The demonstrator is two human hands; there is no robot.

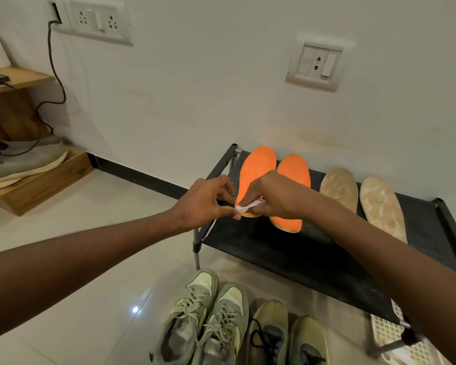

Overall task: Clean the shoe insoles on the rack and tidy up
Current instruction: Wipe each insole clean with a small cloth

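Left orange insole (256,175) flat on black rack (287,248), beside its pair (292,175) | right hand (271,196) fingers pinch white wipe (248,206) at heel | left hand (206,204) fingers pinch the heel edge | 2 beige insoles (340,188) await | risk: hard rubbing may slide the insole off the rack's edge.

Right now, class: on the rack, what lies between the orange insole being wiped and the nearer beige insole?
In the head view, the second orange insole lies between the wiped orange insole and the nearer beige insole on the rack.
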